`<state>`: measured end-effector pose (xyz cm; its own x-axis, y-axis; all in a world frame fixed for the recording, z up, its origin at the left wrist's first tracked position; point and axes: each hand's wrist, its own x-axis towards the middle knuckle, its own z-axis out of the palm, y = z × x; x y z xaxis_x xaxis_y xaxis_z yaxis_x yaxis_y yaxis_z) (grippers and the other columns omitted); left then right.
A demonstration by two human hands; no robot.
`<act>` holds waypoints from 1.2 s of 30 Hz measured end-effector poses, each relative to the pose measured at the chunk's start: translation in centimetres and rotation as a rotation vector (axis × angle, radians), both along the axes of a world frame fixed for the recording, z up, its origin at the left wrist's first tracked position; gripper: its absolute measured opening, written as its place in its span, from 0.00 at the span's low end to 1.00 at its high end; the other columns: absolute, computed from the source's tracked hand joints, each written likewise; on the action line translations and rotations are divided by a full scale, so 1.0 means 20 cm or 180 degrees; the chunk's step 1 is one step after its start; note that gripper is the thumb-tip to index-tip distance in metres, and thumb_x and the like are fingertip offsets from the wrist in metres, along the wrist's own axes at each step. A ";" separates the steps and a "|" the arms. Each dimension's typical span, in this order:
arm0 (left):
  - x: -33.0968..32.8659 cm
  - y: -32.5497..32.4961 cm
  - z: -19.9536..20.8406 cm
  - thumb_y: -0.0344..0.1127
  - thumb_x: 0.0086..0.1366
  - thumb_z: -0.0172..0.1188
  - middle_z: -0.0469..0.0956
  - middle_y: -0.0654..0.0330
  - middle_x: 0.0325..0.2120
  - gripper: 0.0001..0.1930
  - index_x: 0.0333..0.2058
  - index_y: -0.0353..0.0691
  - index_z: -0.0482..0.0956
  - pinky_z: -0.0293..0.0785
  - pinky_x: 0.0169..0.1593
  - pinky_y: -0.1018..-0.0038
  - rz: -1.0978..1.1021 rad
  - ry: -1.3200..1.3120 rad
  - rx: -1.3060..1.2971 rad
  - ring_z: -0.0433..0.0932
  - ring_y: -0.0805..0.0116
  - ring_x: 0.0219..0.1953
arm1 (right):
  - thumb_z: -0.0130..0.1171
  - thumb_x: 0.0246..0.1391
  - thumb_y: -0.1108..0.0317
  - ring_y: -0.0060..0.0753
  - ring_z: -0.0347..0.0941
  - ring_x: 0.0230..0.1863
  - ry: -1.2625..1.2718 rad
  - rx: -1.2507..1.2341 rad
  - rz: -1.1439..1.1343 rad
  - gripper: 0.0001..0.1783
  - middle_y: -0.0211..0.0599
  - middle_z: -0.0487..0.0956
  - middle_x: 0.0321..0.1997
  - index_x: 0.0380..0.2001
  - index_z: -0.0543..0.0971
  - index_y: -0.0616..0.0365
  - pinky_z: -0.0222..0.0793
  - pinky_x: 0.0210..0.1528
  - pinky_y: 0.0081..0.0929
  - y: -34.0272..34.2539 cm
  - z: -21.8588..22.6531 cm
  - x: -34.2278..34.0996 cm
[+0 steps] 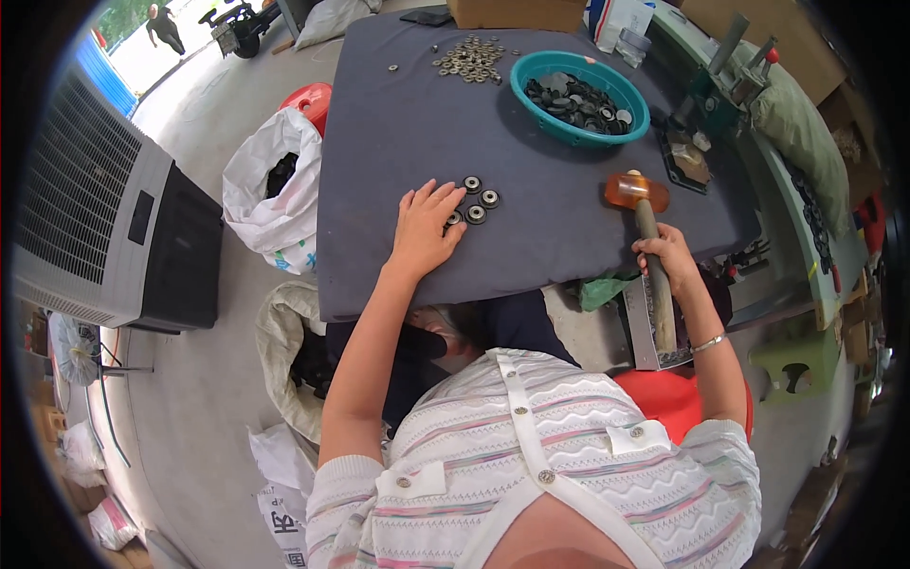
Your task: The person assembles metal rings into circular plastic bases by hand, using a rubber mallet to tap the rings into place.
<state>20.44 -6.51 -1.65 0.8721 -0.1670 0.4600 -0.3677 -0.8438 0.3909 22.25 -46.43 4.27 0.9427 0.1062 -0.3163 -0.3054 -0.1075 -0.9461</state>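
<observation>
My left hand (427, 228) lies on the grey-covered table (398, 123), palm down with its fingers stretched out. Its fingertips touch or partly cover the left side of a small cluster of black round wheels with metal bearing centres (476, 214). To the right, my right hand (669, 256) is closed round the wooden handle of a mallet (648, 220). The mallet's translucent orange head points away from me, over or on the tabletop; I cannot tell whether it touches. The lower end of the handle reaches back past the table's near edge.
A teal basin (531, 106) of black round parts stands at the far right. Loose metal bearings (469, 59) are heaped at the back. Right of the table is a green hand press (711, 95). White sacks (248, 204) and a grey air cooler (171, 237) stand left.
</observation>
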 end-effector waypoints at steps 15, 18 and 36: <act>0.06 0.04 -0.04 0.41 0.64 0.53 0.77 0.60 0.49 0.15 0.45 0.43 0.80 0.58 0.60 0.54 0.0389 -0.0319 -0.0283 0.71 0.56 0.56 | 0.57 0.48 0.78 0.49 0.72 0.33 -0.2592 -0.2777 0.1728 0.42 0.46 0.73 0.33 0.67 0.58 0.43 0.68 0.40 0.36 0.71 0.12 -0.06; 0.09 0.07 -0.06 0.42 0.65 0.52 0.78 0.60 0.48 0.15 0.43 0.42 0.81 0.57 0.61 0.56 0.0347 -0.0168 -0.0655 0.71 0.58 0.56 | 0.57 0.48 0.77 0.51 0.71 0.34 -0.2386 -0.3048 0.1903 0.42 0.47 0.72 0.32 0.67 0.58 0.43 0.68 0.41 0.39 0.70 0.09 -0.01; 0.11 0.11 -0.04 0.44 0.71 0.46 0.80 0.51 0.42 0.21 0.45 0.30 0.78 0.69 0.54 0.73 0.0703 -0.0158 -0.3353 0.77 0.64 0.49 | 0.57 0.47 0.76 0.51 0.71 0.31 -0.3177 -0.2281 0.1985 0.43 0.48 0.72 0.30 0.67 0.57 0.41 0.68 0.38 0.41 0.87 0.30 0.01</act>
<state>22.59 -4.29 -2.38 0.8109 0.4926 0.3160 -0.2839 -0.1411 0.9484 22.43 -29.00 10.25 0.6570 0.6935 0.2956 0.7424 -0.5270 -0.4137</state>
